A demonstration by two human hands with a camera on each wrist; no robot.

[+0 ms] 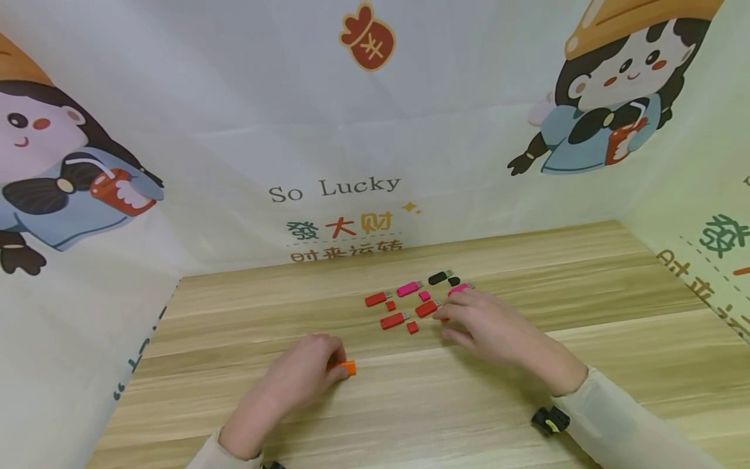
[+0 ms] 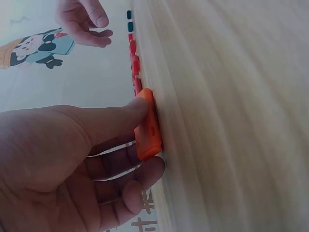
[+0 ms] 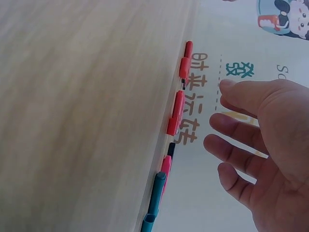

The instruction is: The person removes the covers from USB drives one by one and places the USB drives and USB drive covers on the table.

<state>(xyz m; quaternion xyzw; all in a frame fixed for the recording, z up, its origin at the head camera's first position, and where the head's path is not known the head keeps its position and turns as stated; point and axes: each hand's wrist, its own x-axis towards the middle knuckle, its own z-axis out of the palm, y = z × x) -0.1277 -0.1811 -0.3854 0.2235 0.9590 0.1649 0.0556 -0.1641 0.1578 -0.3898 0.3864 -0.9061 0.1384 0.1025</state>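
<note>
My left hand (image 1: pixel 305 374) pinches an orange USB flash drive (image 2: pixel 149 128) between thumb and fingers, low at the wooden table. Only one end of the drive shows in the head view. Above the right side of a group of flash drives hovers my right hand (image 1: pixel 495 326), fingers relaxed and holding nothing, as the right wrist view shows. The group has red drives (image 1: pixel 392 320), a pink drive (image 1: pixel 408 288) and a black drive (image 1: pixel 437 279), their caps off beside them. Another pink drive (image 1: pixel 459 288) is partly hidden by the right hand. A teal drive (image 3: pixel 157 193) appears only from the wrists.
The wooden table (image 1: pixel 234 326) ends at a pale printed cloth (image 1: pixel 263 130) that stands as a wall at the back and sides. A small red cap (image 1: pixel 413 327) lies at the near side of the group. A black wrist strap (image 1: pixel 551 421) sits by the right sleeve.
</note>
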